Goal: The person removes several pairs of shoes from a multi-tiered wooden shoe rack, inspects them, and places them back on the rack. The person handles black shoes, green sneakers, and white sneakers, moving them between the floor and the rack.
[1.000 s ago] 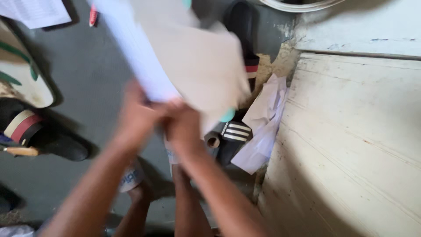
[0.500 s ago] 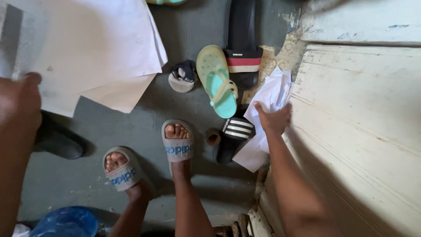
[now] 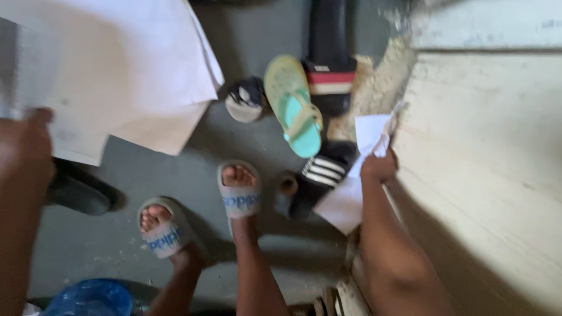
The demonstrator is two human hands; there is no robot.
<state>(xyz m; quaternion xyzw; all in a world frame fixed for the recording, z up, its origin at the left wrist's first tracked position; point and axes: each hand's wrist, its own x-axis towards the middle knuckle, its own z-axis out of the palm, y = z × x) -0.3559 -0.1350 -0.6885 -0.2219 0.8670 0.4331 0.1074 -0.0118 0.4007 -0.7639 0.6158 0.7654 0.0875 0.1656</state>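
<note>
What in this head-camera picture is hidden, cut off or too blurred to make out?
- Left hand: blurred, and the grip behind the stack of papers is hidden.
- Writing on the papers: smeared by motion blur.
- White sheet by the wall: the right hand covers part of it.
- Blue container: cut off by the bottom edge.
- Black slide: cut off at the top edge.

Mint-green flip-flop (image 3: 294,108), black striped slides (image 3: 321,175), blue plastic container (image 3: 91,298) on grey floor (image 3: 175,187).

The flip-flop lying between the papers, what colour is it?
The flip-flop is mint green with a pale yellowish strap, seen in the head view.
</note>
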